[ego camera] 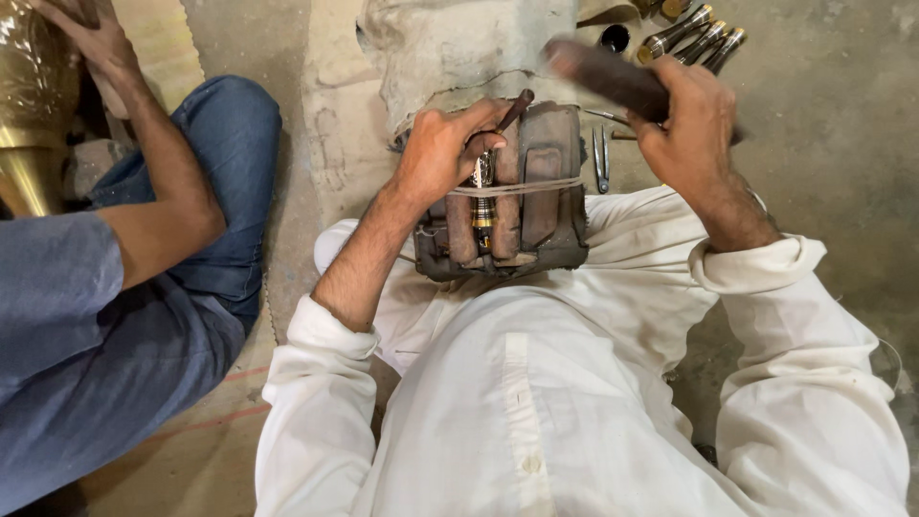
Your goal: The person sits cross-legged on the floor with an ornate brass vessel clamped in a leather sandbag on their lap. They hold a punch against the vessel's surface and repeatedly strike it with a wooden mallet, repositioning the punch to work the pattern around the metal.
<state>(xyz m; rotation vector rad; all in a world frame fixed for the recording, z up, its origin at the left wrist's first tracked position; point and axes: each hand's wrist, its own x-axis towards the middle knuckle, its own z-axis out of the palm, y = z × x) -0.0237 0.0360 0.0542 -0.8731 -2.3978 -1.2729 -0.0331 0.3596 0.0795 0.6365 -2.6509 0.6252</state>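
A person in white sleeves steadies a slender metal punch (486,170) with the left hand (442,148), fingers closed on it, against a worn wooden block (536,182) on the lap. The right hand (691,115) grips a dark, motion-blurred mallet (603,75). Tweezers (601,158) lie on the floor beside the block.

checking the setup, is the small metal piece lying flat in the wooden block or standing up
Lying flat: the metal piece rests lengthwise in a groove of the wooden block, under a band, with the left hand against it.
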